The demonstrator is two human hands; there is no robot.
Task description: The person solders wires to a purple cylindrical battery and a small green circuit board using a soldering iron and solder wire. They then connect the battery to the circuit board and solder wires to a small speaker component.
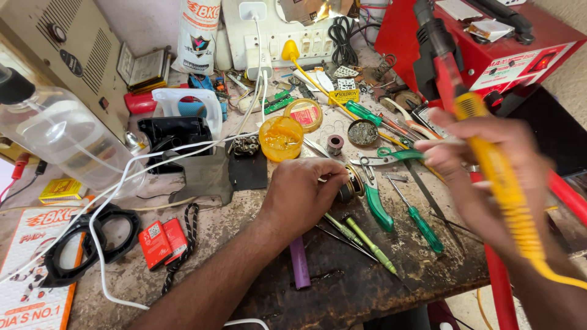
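Observation:
My left hand [302, 194] rests on the worn workbench [342, 287], fingers curled on a small dark spool of solder wire [350, 186]. My right hand [483, 177] is raised at the right, blurred, gripping a soldering iron with a yellow and red handle [483, 140] and a yellow cord trailing down. Green-handled pliers [376, 201] and green screwdrivers [422, 223] lie between my two hands. A purple stick [299, 263] lies under my left forearm.
An orange-lidded tub [280, 138], a round tin [362, 132], scissors [391, 156], a clear plastic bottle [61, 137], white cables [116, 201], a black ring-shaped part [85, 244], red packets [162, 241], a power strip at the back and a red machine [507, 55] crowd the bench.

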